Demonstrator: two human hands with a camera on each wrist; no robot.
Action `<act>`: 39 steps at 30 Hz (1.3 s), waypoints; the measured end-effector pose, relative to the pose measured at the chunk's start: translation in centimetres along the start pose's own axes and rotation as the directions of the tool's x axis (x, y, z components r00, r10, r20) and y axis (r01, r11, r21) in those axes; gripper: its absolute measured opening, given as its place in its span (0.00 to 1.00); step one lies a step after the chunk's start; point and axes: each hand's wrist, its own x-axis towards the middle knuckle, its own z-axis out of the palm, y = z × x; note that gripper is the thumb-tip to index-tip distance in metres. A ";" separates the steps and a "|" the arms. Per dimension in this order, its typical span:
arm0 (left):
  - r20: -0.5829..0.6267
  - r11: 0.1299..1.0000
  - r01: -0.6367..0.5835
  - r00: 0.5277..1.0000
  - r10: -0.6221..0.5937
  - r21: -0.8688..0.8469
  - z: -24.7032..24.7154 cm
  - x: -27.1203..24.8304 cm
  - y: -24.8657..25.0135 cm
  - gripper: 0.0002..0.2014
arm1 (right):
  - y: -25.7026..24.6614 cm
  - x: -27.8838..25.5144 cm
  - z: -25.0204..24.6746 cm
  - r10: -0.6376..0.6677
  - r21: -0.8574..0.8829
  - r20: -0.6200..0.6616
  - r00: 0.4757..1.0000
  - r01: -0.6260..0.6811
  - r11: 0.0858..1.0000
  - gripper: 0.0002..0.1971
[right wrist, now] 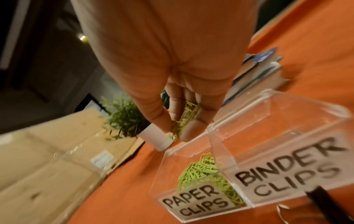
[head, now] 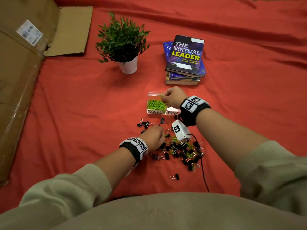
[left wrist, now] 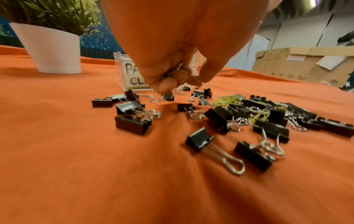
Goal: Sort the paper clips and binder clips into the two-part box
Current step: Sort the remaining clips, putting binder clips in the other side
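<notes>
Box — binder half hidden by right hand.

Support surface: a creased red cloth. Resting directly on it: a clear plastic two-part box holding green paper clips, a scattered pile of black binder clips and green paper clips, a white-potted green plant, a stack of books, flattened brown cardboard.

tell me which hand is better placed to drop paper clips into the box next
Right. The right hand pinches green paper clips directly over the paper-clip compartment; the left hand is down at the mixed pile.
</notes>
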 end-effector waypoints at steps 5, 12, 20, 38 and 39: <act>-0.038 0.990 0.113 0.992 -0.116 -0.088 -1.9 -0.1 -1.0 0.04 | -1.7 1.2 2.7 -0.117 -0.393 0.005 0.993 0.109 0.913 0.10; -0.110 0.986 0.141 0.983 -0.150 -0.088 -6.4 2.0 -1.8 0.01 | 0.0 -0.1 1.9 -0.147 -0.308 0.010 0.989 0.143 0.940 0.19; -0.060 0.976 0.083 0.996 -0.072 0.201 -9.0 8.1 -1.1 0.10 | 6.5 -5.6 -0.4 0.004 -0.103 -0.041 0.999 -0.008 0.995 0.09; 0.071 0.954 -0.168 0.985 0.155 0.248 0.6 2.4 2.4 0.12 | 12.6 -9.7 2.5 0.039 -0.499 -0.028 0.999 -0.048 0.865 0.10; 0.075 0.963 -0.148 0.988 0.134 0.227 0.9 2.3 2.3 0.12 | 12.6 -9.7 2.1 0.065 -0.484 -0.030 0.997 -0.071 0.872 0.10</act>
